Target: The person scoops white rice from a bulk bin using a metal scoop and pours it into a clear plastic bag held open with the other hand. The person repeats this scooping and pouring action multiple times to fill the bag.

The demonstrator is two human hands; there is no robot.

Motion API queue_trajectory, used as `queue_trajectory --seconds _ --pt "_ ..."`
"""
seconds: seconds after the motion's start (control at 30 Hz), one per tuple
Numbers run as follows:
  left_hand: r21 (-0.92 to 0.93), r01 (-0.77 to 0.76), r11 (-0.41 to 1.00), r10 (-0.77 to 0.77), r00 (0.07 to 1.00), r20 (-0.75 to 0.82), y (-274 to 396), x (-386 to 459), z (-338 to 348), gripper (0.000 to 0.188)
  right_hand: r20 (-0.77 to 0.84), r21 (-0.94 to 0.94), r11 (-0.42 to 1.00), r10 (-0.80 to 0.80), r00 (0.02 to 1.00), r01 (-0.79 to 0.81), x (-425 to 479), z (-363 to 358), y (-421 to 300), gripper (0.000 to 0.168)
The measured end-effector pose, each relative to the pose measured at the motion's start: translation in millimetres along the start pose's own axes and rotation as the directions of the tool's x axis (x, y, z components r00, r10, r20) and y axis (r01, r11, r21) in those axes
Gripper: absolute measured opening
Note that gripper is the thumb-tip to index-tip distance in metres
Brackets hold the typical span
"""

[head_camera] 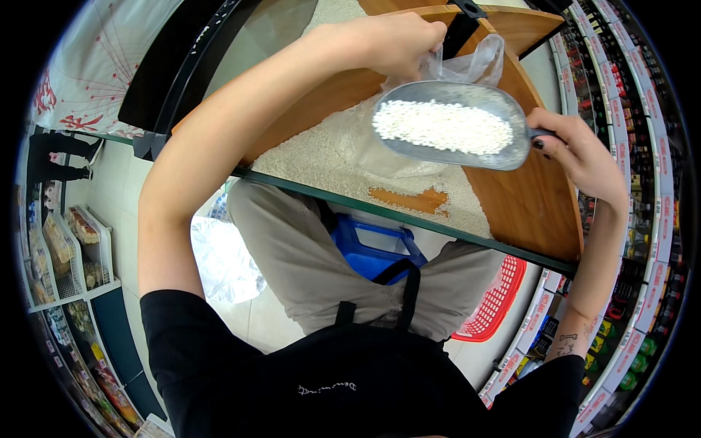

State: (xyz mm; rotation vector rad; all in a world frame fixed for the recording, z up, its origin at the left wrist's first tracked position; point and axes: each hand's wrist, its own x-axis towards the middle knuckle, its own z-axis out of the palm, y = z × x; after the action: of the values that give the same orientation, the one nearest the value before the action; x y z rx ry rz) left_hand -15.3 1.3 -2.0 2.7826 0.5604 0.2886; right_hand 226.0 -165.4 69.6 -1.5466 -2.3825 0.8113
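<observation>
My left hand [402, 46] grips the top of a clear plastic bag [479, 64] at the far side of a wooden bin. The bag's lower part rests on the rice [306, 148] in the bin and seems to hold some rice; the scoop hides part of it. In my right hand [583, 150] is the handle of a grey metal scoop [495, 94]. White grains [443, 128] fill much of the scoop, which is held nearly level over the bag. Near the front of the bin, a patch of bare wooden floor [413, 201] shows through the rice.
The bin's green front edge [350, 197] crosses above my knees. A blue plastic stool [356, 246] stands between my legs, with a red basket [498, 306] to the right. Stocked shelves [630, 219] line the right side. Far left, another person's legs [63, 156] are visible.
</observation>
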Motion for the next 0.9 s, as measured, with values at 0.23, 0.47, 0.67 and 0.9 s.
queue_trajectory --seconds 0.23,0.47,0.67,0.9 --pt "0.048 0.158 0.986 -0.165 0.959 0.229 16 -3 -13 0.051 -0.017 -0.019 0.983 0.180 0.984 -0.180 -22 -24 7 0.009" --pt "-0.012 0.127 0.992 -0.121 0.965 0.234 11 -4 -10 0.061 -0.021 -0.183 0.963 0.196 0.980 -0.197 -6 -7 11 0.015" --pt "-0.022 0.049 0.999 -0.044 0.978 0.203 12 -3 -9 0.053 -0.162 -0.279 0.945 0.131 0.978 -0.173 7 16 12 0.018" --pt "-0.082 -0.003 0.997 0.012 0.994 0.111 10 0 -5 0.030 -0.290 -0.271 0.939 0.130 0.948 -0.211 22 38 3 0.021"
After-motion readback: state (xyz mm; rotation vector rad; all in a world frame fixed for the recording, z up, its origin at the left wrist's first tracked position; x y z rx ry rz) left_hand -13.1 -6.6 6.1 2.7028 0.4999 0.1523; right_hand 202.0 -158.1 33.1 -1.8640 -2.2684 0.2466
